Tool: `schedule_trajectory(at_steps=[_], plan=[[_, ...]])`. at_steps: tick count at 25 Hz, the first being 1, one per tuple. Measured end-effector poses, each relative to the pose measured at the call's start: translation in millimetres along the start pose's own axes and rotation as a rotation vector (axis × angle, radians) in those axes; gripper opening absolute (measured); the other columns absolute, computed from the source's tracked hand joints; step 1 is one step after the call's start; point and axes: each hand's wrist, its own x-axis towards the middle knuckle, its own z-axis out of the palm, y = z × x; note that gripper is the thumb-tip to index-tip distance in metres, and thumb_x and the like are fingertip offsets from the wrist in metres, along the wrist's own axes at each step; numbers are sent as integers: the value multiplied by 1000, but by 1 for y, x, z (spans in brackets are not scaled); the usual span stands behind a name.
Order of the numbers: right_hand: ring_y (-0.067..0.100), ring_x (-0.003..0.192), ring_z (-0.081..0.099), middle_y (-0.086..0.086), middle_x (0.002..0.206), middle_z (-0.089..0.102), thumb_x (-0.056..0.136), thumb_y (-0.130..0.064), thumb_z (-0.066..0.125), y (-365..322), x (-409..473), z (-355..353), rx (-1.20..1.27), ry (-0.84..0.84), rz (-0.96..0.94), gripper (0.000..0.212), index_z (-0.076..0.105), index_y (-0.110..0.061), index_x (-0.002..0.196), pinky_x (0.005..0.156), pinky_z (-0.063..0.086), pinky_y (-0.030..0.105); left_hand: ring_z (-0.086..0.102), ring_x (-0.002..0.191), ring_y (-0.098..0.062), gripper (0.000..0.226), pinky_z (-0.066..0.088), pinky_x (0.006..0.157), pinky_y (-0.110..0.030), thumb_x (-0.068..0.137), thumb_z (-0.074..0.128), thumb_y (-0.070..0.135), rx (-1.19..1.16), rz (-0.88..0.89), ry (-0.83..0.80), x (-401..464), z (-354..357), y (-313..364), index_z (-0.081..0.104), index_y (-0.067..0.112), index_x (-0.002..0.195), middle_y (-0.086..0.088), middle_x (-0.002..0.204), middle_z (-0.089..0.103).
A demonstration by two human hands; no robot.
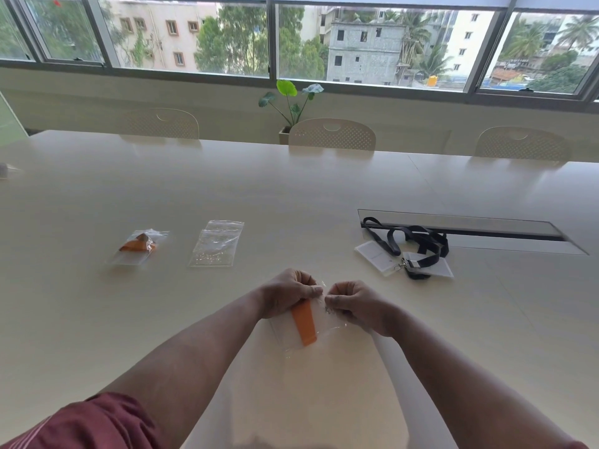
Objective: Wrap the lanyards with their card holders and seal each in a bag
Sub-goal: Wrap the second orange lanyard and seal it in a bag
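Sealing is where I reckon we are right now: the clear zip-top plastic bag (309,322) with the orange lanyard bundle (304,322) inside sits on the white table (97,319) right in front of me, and both hands are up at its far edge, where I take the closure strip to be. The orange strap is fully inside the plastic as far as I can see; I can't make out the card holder in there.

My left hand (290,291) pinches the top edge of the bag with fingers curled in tight, and my right hand (351,301) does the same just beside it, thumb and fingertips nipped on the plastic. The knuckles nearly meet, both forearms angle inward from the bottom corners, wrists low near the tabletop.

The next move, I'd guess, needs a firm press run along the strip end to end, without trapping the strap in the seam.

Further out: an already bagged orange lanyard (139,246) off to the left, a small stack of empty clear bags (215,244) beside it, and the loose black lanyards with clear card holders (408,251) well apart on the right, not yet wrapped.
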Motion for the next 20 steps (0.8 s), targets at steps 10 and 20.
schedule_trajectory(at_steps=[10, 20], plan=[[8, 51, 44, 11, 72, 64, 95, -4, 64, 3, 4, -1, 34, 1, -7, 14, 64, -4, 81, 46, 33, 16, 55, 55, -7, 14, 44, 51, -19, 95, 72, 16, 60, 37, -25, -1, -4, -1, 73, 13, 81, 2, 67, 66], [12, 53, 42, 12, 68, 64, 93, -4, 66, 4, 8, -1, 12, 31, 13, 18, 65, -6, 75, 48, 29, 22, 57, 60, -10, 11, 47, 56, -22, 93, 74, 17, 87, 24, -45, -1, -4, 0, 74, 13, 83, -1, 72, 68]])
